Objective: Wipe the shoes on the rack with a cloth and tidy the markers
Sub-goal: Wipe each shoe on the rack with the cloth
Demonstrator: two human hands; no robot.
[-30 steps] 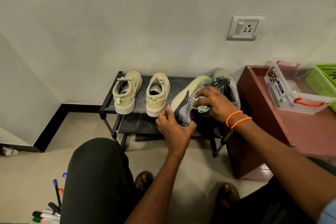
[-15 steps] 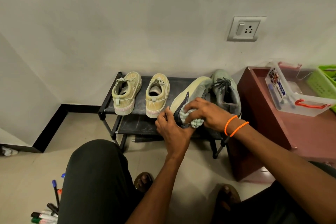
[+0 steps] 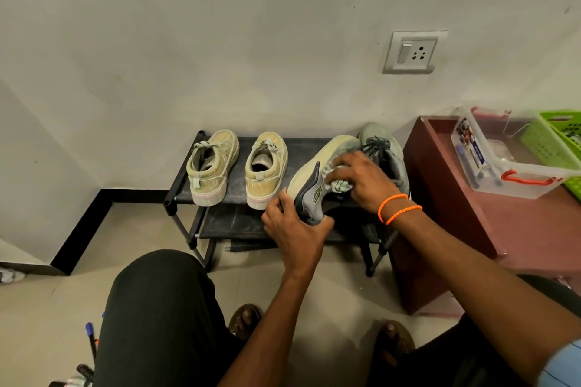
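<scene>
gripping the heel of the grey sneaker (image 3: 309,195), tipped on its side on the rack (image 3: 232,223), with my left hand (image 3: 295,231), while my right hand (image 3: 361,181) is pressing the bunched cloth (image 3: 341,186) against it.

The person is wearing black trousers (image 3: 157,317), covering both knees at six o'clock. Two thin orange beaded bands (image 3: 396,206) are circling the right wrist at three o'clock. A light blue striped sleeve (image 3: 562,367) is showing at the five o'clock corner. Both forearms are bare, and brown open sandals (image 3: 396,343) are showing on the feet, toes peeking out.
</scene>
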